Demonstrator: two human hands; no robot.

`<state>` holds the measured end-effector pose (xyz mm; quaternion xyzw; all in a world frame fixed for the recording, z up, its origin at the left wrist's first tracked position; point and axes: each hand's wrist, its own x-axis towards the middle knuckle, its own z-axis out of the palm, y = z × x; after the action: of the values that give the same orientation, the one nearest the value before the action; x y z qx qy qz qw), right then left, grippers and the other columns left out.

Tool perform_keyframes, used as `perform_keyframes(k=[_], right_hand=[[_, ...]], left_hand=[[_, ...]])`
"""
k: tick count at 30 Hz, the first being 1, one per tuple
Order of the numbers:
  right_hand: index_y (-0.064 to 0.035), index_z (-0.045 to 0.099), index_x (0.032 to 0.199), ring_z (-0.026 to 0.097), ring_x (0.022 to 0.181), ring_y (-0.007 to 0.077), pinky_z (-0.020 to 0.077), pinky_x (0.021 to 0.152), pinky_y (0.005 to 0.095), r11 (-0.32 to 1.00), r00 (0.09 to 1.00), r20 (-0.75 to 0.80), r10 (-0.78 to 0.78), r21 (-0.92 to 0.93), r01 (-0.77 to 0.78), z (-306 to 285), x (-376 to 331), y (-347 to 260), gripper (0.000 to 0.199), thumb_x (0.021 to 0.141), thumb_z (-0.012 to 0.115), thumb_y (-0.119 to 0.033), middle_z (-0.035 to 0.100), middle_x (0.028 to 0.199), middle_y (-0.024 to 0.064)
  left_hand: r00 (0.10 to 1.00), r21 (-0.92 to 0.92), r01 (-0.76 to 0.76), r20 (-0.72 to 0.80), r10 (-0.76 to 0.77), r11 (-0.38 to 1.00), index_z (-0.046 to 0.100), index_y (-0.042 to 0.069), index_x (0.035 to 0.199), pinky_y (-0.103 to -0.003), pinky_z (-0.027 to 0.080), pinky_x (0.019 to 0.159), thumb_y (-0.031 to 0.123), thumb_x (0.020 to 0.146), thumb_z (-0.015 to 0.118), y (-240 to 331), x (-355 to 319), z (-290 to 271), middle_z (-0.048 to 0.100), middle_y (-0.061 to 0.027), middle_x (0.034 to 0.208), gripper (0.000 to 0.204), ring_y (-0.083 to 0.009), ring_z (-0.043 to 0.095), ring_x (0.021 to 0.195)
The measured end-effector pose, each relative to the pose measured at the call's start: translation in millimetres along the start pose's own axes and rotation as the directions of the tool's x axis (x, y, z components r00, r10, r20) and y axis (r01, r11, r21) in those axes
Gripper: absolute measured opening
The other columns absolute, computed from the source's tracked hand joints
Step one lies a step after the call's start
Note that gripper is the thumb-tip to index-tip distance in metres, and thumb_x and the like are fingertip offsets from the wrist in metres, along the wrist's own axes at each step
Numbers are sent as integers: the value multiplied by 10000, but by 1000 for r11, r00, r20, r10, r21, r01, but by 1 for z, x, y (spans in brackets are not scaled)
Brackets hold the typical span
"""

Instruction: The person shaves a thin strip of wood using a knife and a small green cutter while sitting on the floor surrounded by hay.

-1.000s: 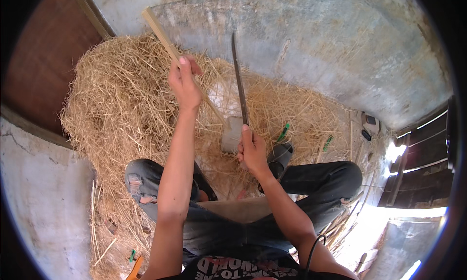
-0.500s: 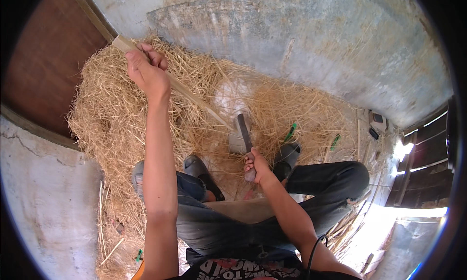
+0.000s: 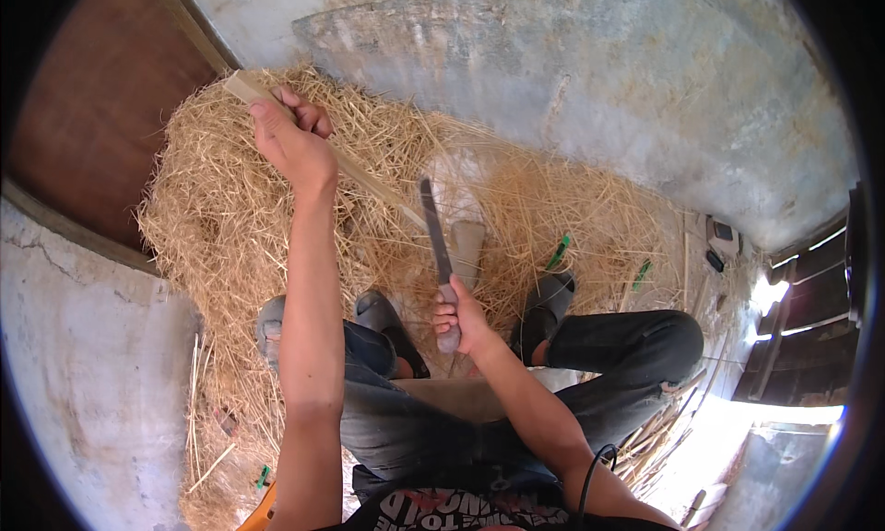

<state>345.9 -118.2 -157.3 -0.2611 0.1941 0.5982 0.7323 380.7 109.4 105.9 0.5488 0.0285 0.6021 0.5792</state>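
Observation:
My left hand (image 3: 293,144) is closed around a long pale strip of wood or bamboo (image 3: 373,182), gripping it near its thick upper end. The strip slants down to the right over the straw, and its thin lower end reaches the knife blade. My right hand (image 3: 461,316) is wrapped round the handle of a long dark-bladed knife (image 3: 437,236). Its blade points up and away from me, crossing close to the strip's tip; whether they touch I cannot tell. Just right of the blade stands a short wooden block (image 3: 469,247) on the ground.
A big heap of straw (image 3: 221,181) lies left, thinning out to the right. Green-handled items (image 3: 559,253) lie near my right shoe (image 3: 550,296). A concrete wall (image 3: 645,88) curves behind. Small dark devices (image 3: 724,236) sit far right, and thin sticks (image 3: 650,448) lie beside my leg.
My right hand has swung the knife left and slightly away from me, bringing the blade to the strip's lower end and uncovering the block. My left hand still holds the strip, nearly in place.

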Motion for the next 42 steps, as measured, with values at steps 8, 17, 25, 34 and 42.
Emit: perform_keyframes(k=[8,17,25,34,42], right_hand=[[-138,491,812,343,444,36,337,446,208,926,962,187,201,284,-249,-3,-4,-13,439,994,584,-527,360,573,-102],[-132,503,817,362,449,33,356,443,201,994,961,263,80,52,-97,31,-21,-15,475,984,577,-570,384,576,-103],[-95,507,861,363,451,20,359,426,177,885,927,324,188,354,-303,23,-19,-25,459,983,613,-524,373,587,-104],[-97,521,864,354,444,5,349,410,173,947,873,445,201,139,-289,59,-37,-35,483,975,609,-559,388,598,-107],[-91,533,872,363,441,3,362,417,174,889,833,494,250,223,-399,86,-57,-35,481,984,599,-555,399,601,-102]], left_hand=[[999,-20,19,30,-18,1000,444,93,893,-246,238,475,579,1069,344,-2,-5,0,326,35,649,527,-74,277,532],[998,-53,21,52,-18,998,440,81,873,-235,243,472,576,1068,360,4,-6,9,316,39,660,539,-65,287,538],[987,-32,52,155,-47,998,415,109,883,-259,235,489,666,1015,384,4,-12,5,345,19,681,573,-85,250,551],[987,-132,83,147,-63,988,423,88,870,-246,221,469,588,1063,345,6,-7,-5,361,15,713,541,-78,252,536],[979,-98,120,179,-102,988,414,99,861,-259,236,487,693,995,384,11,-10,-13,369,0,699,610,-93,271,563]])
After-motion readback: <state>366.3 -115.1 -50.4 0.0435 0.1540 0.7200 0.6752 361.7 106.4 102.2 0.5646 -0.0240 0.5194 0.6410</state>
